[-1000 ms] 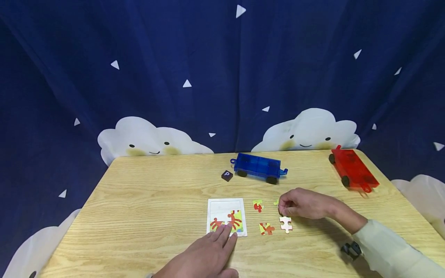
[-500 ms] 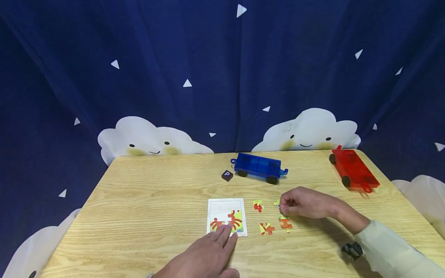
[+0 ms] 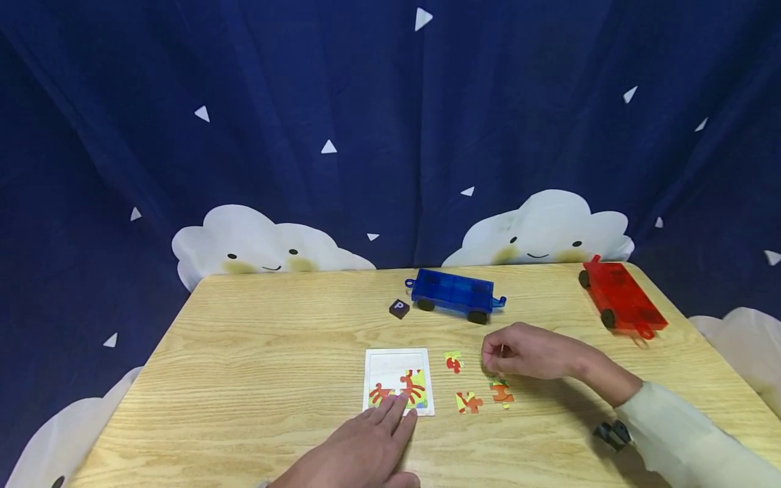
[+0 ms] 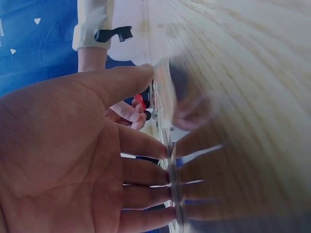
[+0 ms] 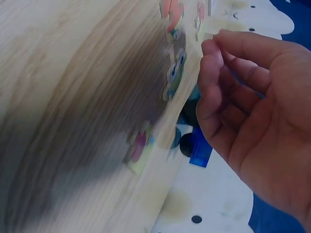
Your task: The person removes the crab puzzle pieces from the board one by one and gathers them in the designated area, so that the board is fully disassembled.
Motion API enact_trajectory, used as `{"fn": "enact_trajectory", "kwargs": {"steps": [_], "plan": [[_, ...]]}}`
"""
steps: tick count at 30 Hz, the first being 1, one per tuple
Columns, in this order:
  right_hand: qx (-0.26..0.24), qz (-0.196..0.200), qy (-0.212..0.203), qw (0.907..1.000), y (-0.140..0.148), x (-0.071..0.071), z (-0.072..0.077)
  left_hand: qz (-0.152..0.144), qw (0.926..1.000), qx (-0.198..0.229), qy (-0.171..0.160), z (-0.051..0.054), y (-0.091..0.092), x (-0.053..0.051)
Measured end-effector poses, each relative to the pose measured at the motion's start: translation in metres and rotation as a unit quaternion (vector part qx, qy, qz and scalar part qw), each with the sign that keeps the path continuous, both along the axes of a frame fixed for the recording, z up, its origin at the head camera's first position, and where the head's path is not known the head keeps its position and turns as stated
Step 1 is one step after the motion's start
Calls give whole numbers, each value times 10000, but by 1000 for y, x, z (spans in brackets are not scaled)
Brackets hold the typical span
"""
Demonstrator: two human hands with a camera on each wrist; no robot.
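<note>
My left hand [image 3: 360, 444] rests with straight fingers on the lower edge of a white square puzzle tray [image 3: 398, 352]. Red crab picture pieces fill part of the tray's lower half. To its right lie loose jigsaw pieces: a red-and-yellow piece [image 3: 453, 362], an orange-and-yellow piece [image 3: 469, 402] and an orange-and-green piece [image 3: 502, 392]. Above them hovers my right hand [image 3: 527, 349], fingers curled and thumb tip against the index fingertip. Nothing shows between those tips. The right wrist view has a green jigsaw piece with eyes [image 5: 174, 77] on the table beneath this hand.
A blue toy wagon [image 3: 451, 293] stands at the back of the wooden table [image 3: 274, 346]. Beside it is a small dark tile marked P [image 3: 399, 308]. A red toy wagon [image 3: 624, 298] sits at the right edge. A dark blue curtain [image 3: 293, 102] hangs behind.
The right hand has shifted slightly left and away from me. The lower right loose piece looked pale a second ago and now shows orange and green. The left hand has stayed put.
</note>
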State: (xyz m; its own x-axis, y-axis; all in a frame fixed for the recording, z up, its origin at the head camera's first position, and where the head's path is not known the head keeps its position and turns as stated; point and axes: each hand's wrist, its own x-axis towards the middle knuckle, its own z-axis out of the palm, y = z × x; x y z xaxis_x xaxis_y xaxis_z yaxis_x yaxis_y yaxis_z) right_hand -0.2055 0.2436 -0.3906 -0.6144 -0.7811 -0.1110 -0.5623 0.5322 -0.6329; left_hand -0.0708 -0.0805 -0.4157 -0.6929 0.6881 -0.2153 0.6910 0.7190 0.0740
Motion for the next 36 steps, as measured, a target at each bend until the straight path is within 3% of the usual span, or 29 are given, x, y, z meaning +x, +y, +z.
{"fn": "enact_trajectory", "kwargs": {"steps": [11,20,36], "plan": [[-174,124,-155,9997,-47,-2,-7,-20,9998,-16,191,1,0,1],[-204,497,461,9975,-85,-5,-14,177,9996,-230,0,0,4,1],[143,591,617,9962,-108,1,-14,237,9994,-169,-208,0,4,0]]}}
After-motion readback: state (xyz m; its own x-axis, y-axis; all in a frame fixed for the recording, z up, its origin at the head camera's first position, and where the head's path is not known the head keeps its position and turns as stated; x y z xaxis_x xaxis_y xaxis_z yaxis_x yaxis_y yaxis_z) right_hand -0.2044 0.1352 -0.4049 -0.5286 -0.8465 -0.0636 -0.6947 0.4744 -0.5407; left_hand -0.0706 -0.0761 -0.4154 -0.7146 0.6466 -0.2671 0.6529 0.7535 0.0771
